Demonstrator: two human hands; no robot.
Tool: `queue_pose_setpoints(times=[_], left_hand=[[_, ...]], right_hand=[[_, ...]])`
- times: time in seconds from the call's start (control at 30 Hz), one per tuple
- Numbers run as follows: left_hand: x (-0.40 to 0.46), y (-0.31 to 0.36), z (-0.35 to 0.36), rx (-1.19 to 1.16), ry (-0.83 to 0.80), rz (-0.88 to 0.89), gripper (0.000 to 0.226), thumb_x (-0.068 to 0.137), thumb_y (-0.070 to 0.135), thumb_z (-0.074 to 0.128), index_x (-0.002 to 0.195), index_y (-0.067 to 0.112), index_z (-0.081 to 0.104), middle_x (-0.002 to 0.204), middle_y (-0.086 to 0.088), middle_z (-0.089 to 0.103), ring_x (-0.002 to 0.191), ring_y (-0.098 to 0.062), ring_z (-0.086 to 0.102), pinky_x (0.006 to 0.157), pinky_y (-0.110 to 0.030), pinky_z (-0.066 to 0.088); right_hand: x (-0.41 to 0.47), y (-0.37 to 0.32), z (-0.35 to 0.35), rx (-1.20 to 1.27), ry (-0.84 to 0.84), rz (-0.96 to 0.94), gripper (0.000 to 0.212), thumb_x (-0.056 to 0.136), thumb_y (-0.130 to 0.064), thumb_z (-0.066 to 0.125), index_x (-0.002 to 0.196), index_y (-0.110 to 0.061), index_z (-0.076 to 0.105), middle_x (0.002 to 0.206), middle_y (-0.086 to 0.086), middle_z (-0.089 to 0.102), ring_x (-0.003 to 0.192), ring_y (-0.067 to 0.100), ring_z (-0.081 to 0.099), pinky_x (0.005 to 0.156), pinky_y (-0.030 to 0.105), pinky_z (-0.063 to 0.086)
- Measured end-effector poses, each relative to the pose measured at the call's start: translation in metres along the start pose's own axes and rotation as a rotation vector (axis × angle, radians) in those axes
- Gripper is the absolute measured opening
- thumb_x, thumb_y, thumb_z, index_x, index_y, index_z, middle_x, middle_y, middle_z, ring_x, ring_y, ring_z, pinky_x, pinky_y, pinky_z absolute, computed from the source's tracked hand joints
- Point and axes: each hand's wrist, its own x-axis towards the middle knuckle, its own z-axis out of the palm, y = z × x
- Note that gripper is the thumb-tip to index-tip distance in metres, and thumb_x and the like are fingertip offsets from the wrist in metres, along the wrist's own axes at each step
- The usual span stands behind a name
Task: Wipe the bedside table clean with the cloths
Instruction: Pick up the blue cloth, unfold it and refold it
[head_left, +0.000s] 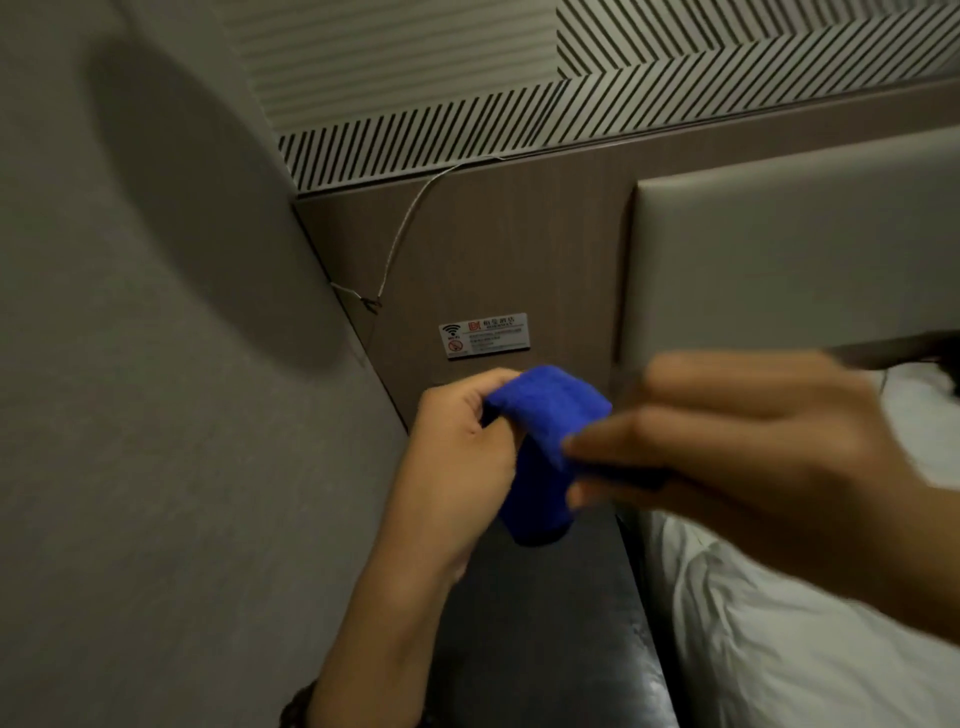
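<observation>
While left hand (457, 441) grips blue cloth (545, 447), right hand (753, 447) pinches it

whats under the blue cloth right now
Below the bunched blue cloth, gripped by the left hand, lies the dark glossy bedside tabletop. The blurred right hand and cloth hide the tabletop's far end.

A hotel bedroom: a padded headboard (795, 260) above white bedding (810, 639), a dark bedside table (545, 639), and a Wi-Fi and no-smoking sign (484, 335) on the wood wall panel (498, 249).
</observation>
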Motion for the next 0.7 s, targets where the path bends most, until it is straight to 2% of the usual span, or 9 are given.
queue_pose_setpoints(times=[0.1, 0.17, 0.23, 0.33, 0.4, 0.43, 0.5, 0.57, 0.7], left_hand=[[-0.002, -0.002, 0.0, -0.28, 0.073, -0.135, 0.023, 0.095, 0.006, 0.049, 0.101, 0.007, 0.071, 0.095, -0.017, 0.072, 0.084, -0.035, 0.065, 0.075, -0.045, 0.055], [-0.004, -0.002, -0.004, -0.426, 0.105, -0.181, 0.021, 0.095, 0.009, 0.052, 0.104, 0.007, 0.071, 0.092, -0.015, 0.07, 0.078, -0.029, 0.064, 0.063, -0.034, 0.054], [-0.004, -0.001, -0.01, -0.495, 0.104, -0.206, 0.023, 0.093, 0.01, 0.055, 0.112, 0.008, 0.068, 0.101, -0.015, 0.071, 0.086, -0.024, 0.068, 0.064, -0.03, 0.054], [-0.003, -0.006, -0.017, -0.517, 0.056, -0.196, 0.025, 0.091, 0.009, 0.058, 0.114, 0.01, 0.067, 0.108, -0.015, 0.07, 0.093, -0.024, 0.069, 0.07, -0.029, 0.054], [-0.001, -0.015, -0.019, -0.434, 0.066, -0.156, 0.022, 0.089, 0.008, 0.061, 0.108, 0.013, 0.07, 0.106, -0.012, 0.071, 0.092, -0.023, 0.069, 0.07, -0.027, 0.054], [-0.001, -0.022, -0.021, -0.346, 0.083, -0.124, 0.02, 0.087, 0.008, 0.063, 0.103, 0.017, 0.072, 0.102, -0.008, 0.073, 0.089, -0.021, 0.07, 0.068, -0.026, 0.054], [0.003, -0.035, -0.029, -0.135, 0.112, -0.053, 0.018, 0.085, 0.01, 0.065, 0.095, 0.023, 0.074, 0.093, 0.001, 0.074, 0.084, -0.016, 0.071, 0.065, -0.022, 0.055], [0.007, -0.05, -0.042, -0.013, 0.114, -0.027, 0.02, 0.084, 0.009, 0.066, 0.091, 0.026, 0.074, 0.089, 0.005, 0.074, 0.082, -0.013, 0.071, 0.065, -0.02, 0.054], [0.008, -0.088, -0.061, -0.031, 0.056, -0.104, 0.022, 0.083, 0.006, 0.063, 0.089, 0.024, 0.073, 0.087, 0.001, 0.074, 0.08, -0.013, 0.071, 0.063, -0.018, 0.052]], right_hand=[[-0.014, -0.006, 0.015, -0.019, -0.098, -0.055, 0.032, 0.091, -0.042, 0.073, 0.105, -0.015, 0.08, 0.089, 0.003, 0.073, 0.071, 0.019, 0.064, 0.057, 0.031, 0.049], [-0.018, -0.003, 0.018, 0.023, -0.118, -0.075, 0.048, 0.088, -0.059, 0.067, 0.103, -0.016, 0.081, 0.095, 0.003, 0.075, 0.074, 0.019, 0.061, 0.057, 0.03, 0.047], [-0.015, 0.005, 0.02, 0.198, -0.027, 0.035, 0.047, 0.092, -0.057, 0.061, 0.104, -0.016, 0.079, 0.093, 0.003, 0.069, 0.077, 0.013, 0.057, 0.065, 0.027, 0.045], [-0.005, 0.028, 0.042, 0.512, 0.1, 0.566, 0.05, 0.082, -0.071, 0.061, 0.121, -0.04, 0.064, 0.1, -0.01, 0.063, 0.092, 0.007, 0.064, 0.075, 0.02, 0.049], [-0.003, 0.04, 0.07, 0.992, -0.107, 0.919, 0.073, 0.061, -0.081, 0.071, 0.125, -0.05, 0.058, 0.113, -0.02, 0.067, 0.107, 0.003, 0.065, 0.088, 0.024, 0.051], [-0.008, 0.046, 0.087, 1.175, -0.207, 0.983, 0.073, 0.061, -0.076, 0.077, 0.126, -0.048, 0.06, 0.119, -0.018, 0.068, 0.112, 0.006, 0.066, 0.093, 0.03, 0.052], [-0.021, 0.056, 0.117, 1.278, -0.287, 0.943, 0.049, 0.078, -0.054, 0.078, 0.121, -0.035, 0.068, 0.12, -0.005, 0.071, 0.112, 0.015, 0.068, 0.09, 0.033, 0.056], [-0.031, 0.059, 0.139, 1.219, -0.277, 0.921, 0.025, 0.089, -0.038, 0.072, 0.111, -0.026, 0.073, 0.111, 0.001, 0.073, 0.107, 0.019, 0.069, 0.085, 0.026, 0.055], [-0.039, 0.063, 0.164, 1.169, -0.209, 0.941, 0.015, 0.09, -0.037, 0.068, 0.097, -0.026, 0.075, 0.096, -0.002, 0.074, 0.093, 0.013, 0.071, 0.078, 0.021, 0.054]])
